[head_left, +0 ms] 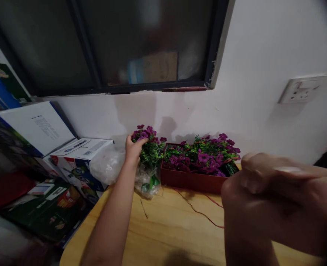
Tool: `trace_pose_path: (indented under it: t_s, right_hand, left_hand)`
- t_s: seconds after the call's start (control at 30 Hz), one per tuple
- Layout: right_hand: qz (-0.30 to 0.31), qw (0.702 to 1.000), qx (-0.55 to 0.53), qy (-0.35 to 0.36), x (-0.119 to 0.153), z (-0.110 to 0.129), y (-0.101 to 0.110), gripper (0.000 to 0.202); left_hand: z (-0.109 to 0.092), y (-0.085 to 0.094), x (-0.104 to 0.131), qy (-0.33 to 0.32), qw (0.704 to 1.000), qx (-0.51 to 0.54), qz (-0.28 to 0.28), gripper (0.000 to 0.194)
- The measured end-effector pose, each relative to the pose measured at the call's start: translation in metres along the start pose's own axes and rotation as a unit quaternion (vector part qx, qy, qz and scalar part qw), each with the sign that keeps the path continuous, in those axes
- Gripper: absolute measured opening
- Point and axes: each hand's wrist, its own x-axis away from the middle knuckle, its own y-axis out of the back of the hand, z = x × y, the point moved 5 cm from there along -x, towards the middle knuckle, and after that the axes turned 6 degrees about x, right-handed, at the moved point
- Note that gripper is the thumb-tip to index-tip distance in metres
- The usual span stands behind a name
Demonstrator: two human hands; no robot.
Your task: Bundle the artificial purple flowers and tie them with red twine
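Observation:
My left hand (134,147) is closed around the top of a bunch of purple flowers (151,155) with green stems. The bunch stands upright, its lower part inside a clear plastic wrap (147,186). To its right, a long red box (192,180) holds more purple flowers (205,159) and greenery. Close to the camera at the right, my right hand (277,192) is closed with the fingers curled in; whatever it may hold is hidden. Thin reddish wires (198,211) lie on the wooden table (163,232) in front of the box.
White and blue cartons (83,147) and a crumpled clear plastic bag (108,164) are at the left. A green box (45,210) sits lower left. Behind the table is a white wall with a dark-framed window (152,44) and a socket (302,89). A short dark twig (144,208) lies on the table.

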Motion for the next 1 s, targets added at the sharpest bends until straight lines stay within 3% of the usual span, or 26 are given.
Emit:
trace_pose_path:
  t_s: [0.07,0.1,0.17,0.23,0.27,0.33,0.4,0.5,0.57,0.77,0.87,1.0]
  right_hand:
    - [-0.057,0.997,-0.034,0.029,-0.005,-0.004,0.002,0.024]
    - [-0.051,0.998,-0.041,0.018,-0.008,-0.009,-0.003,0.022]
    - [0.039,0.996,-0.04,-0.066,-0.011,-0.029,-0.021,0.018]
    - [0.194,0.963,-0.027,-0.187,-0.004,-0.054,-0.044,0.014]
    - [0.277,0.931,0.007,-0.24,0.004,-0.066,-0.053,0.017]
    - [0.451,0.837,0.097,-0.294,0.026,-0.084,-0.067,0.031]
    - [0.594,0.74,0.201,-0.244,0.05,-0.091,-0.076,0.041]
    - [0.709,0.61,0.326,-0.136,0.087,-0.097,-0.085,0.04]
    - [0.746,0.527,0.395,-0.099,0.112,-0.105,-0.089,0.028]
    - [0.777,0.417,0.456,-0.12,0.174,-0.135,-0.096,0.032]
    - [0.782,0.412,0.455,-0.11,0.185,-0.139,-0.098,0.033]
    - [0.778,0.424,0.452,-0.105,0.171,-0.137,-0.098,0.033]
  left_hand:
    - [-0.021,0.004,0.001,0.02,0.998,0.052,0.001,0.065]
    - [-0.03,0.004,0.004,0.03,0.997,0.074,0.013,0.059]
    - [-0.048,0.005,0.014,0.046,0.993,0.103,0.034,0.05]
    - [-0.061,0.002,0.029,0.063,0.986,0.142,0.054,0.047]
    - [-0.066,0.001,0.036,0.062,0.983,0.16,0.059,0.047]
    - [-0.075,-0.004,0.049,0.042,0.98,0.178,0.075,0.047]
    - [-0.079,-0.011,0.057,0.042,0.98,0.179,0.078,0.045]
    - [-0.078,-0.019,0.06,0.064,0.978,0.187,0.068,0.041]
    - [-0.078,-0.02,0.058,0.074,0.976,0.196,0.057,0.04]
    - [-0.088,-0.005,0.055,0.071,0.978,0.192,0.034,0.043]
    - [-0.093,0.001,0.057,0.082,0.981,0.174,0.036,0.034]
    - [-0.1,0.004,0.06,0.077,0.98,0.174,0.055,0.026]
